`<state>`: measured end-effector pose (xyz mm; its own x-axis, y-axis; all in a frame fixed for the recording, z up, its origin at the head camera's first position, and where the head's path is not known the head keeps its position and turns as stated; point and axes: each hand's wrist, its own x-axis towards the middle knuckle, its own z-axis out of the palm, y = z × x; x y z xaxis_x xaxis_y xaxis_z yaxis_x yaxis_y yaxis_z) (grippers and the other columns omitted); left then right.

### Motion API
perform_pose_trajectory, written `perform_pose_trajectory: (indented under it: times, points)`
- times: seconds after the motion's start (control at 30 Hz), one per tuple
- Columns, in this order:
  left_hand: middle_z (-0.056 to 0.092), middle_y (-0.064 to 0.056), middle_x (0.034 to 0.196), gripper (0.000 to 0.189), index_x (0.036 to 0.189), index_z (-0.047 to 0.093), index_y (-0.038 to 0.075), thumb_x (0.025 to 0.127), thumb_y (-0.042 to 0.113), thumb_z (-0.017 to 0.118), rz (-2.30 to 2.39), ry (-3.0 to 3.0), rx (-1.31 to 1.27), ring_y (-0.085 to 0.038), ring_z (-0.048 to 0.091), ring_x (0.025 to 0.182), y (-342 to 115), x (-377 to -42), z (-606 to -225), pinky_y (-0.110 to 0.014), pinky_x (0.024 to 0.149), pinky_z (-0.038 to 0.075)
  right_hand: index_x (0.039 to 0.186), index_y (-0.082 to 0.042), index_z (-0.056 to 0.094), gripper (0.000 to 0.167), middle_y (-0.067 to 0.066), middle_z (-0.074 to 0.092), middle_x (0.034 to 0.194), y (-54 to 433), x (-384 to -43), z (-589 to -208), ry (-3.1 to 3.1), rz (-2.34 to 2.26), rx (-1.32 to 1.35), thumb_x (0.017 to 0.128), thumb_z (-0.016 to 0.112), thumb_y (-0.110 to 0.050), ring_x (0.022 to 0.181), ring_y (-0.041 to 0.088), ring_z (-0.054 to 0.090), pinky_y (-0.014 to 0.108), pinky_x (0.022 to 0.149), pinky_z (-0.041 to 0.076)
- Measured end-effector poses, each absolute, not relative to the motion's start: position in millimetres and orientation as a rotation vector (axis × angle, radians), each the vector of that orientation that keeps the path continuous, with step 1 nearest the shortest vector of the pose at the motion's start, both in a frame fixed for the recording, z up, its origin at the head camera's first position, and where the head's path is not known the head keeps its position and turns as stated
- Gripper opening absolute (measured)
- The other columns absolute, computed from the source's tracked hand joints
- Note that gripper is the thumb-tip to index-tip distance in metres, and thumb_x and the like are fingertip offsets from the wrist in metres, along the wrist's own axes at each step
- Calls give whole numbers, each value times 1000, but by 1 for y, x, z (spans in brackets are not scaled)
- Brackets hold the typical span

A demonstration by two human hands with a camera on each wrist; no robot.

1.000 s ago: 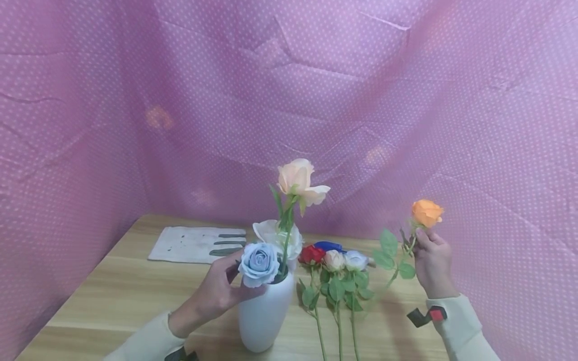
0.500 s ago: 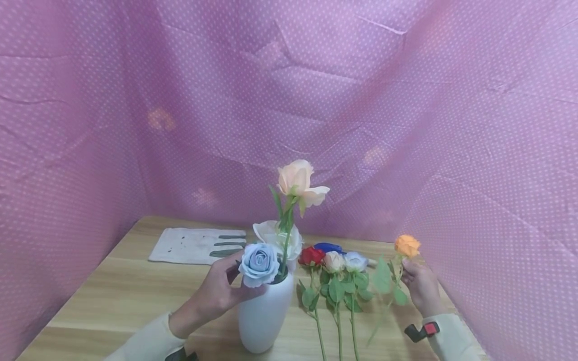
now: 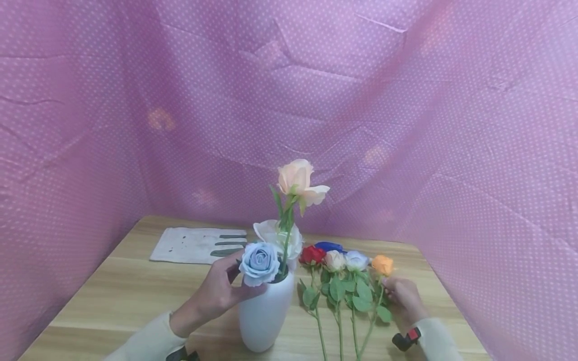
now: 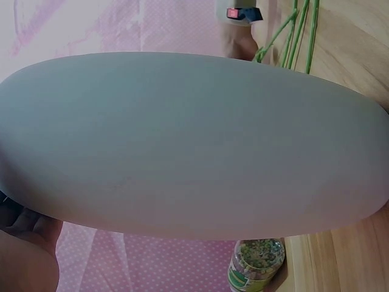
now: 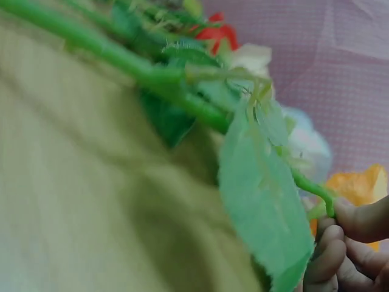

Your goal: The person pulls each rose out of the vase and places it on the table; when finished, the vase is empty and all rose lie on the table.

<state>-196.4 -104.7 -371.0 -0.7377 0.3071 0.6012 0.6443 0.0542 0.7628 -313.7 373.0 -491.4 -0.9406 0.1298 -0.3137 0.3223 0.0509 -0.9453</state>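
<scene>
My left hand (image 3: 215,291) grips a white vase (image 3: 264,316) near its mouth, fingers behind it and thumb at the front. In the left wrist view the vase (image 4: 194,146) fills most of the picture. A blue rose (image 3: 260,263), a white flower (image 3: 277,236) and a tall peach rose (image 3: 298,181) stand in the vase. At the right, my right hand (image 3: 405,296) pinches the stem of an orange rose (image 3: 382,265) just under its bloom, low over the table. The right wrist view shows thumb and fingers on that green stem (image 5: 313,187).
A red rose (image 3: 312,254), a pale pink rose (image 3: 335,260) and a pale blue rose (image 3: 356,260) lie right of the vase. Behind them is a blue object (image 3: 328,246). A white glove (image 3: 189,244) lies back left. A jar (image 4: 257,265) shows in the left wrist view.
My right hand has carried the orange rose down and to the left, from the air to beside the lying roses. My left hand and the vase have stayed in place.
</scene>
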Motion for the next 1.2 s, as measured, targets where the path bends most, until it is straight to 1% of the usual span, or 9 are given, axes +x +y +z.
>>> perform_pose_trajectory:
  times: [0.2,0.47,0.63,0.73,0.83,0.93,1.0,1.1,1.2]
  points:
    - [66,-12,131,60,134,58,4,79,-2,81,-1729,-2049,-989,-7,60,127,-105,-197,-371,-23,111,50,80,-6,70,19,-5,60,70,369,-319,-495,2605,-1578,475,93,67,-19,68,10,55,21,61,52]
    - [65,-15,131,60,134,58,4,80,-1,81,-1730,-2056,-980,-8,60,127,-101,-191,-370,-23,112,50,65,-14,55,35,-4,53,61,371,-316,-494,2810,-1223,380,93,69,-29,66,14,50,25,58,44]
    - [65,-16,132,60,135,57,4,80,-1,81,-1726,-2061,-969,-7,60,128,-99,-187,-369,-24,112,50,81,-6,70,32,0,67,72,376,-313,-491,2977,-996,284,92,70,-36,73,18,59,26,59,47]
    - [65,-16,132,61,135,57,4,79,-1,82,-1725,-2059,-968,-7,59,128,-98,-185,-369,-24,112,50,95,-4,74,39,7,74,85,381,-312,-486,3015,-967,276,92,69,-43,80,21,65,29,62,51]
    - [65,-16,131,61,135,57,4,79,-1,82,-1728,-2054,-969,-7,60,128,-98,-185,-369,-24,112,50,105,-3,74,46,13,76,98,387,-311,-479,3011,-1006,304,95,65,-47,86,24,67,30,64,53]
    - [65,-16,131,61,134,57,4,79,-1,82,-1735,-2054,-964,-7,60,128,-98,-185,-369,-23,112,50,116,-1,72,48,16,75,106,391,-312,-473,2963,-1150,333,98,62,-44,89,21,67,27,67,53]
    - [65,-16,131,61,135,57,4,79,0,82,-1737,-2055,-961,-7,60,128,-98,-185,-369,-23,112,50,123,1,67,45,10,76,105,392,-312,-468,2858,-1392,369,99,62,-36,92,17,67,25,72,56]
    - [65,-16,131,61,135,57,4,80,0,82,-1737,-2058,-956,-7,59,128,-98,-186,-370,-22,112,50,130,5,60,43,-7,75,98,391,-314,-458,2608,-1854,377,100,63,-26,93,8,67,19,82,59]
    - [64,-16,131,61,135,57,4,80,1,82,-1730,-2063,-953,-6,59,128,-99,-186,-370,-22,112,50,123,1,63,30,-16,73,94,386,-315,-442,2355,-2250,282,99,64,-17,93,2,68,15,88,59]
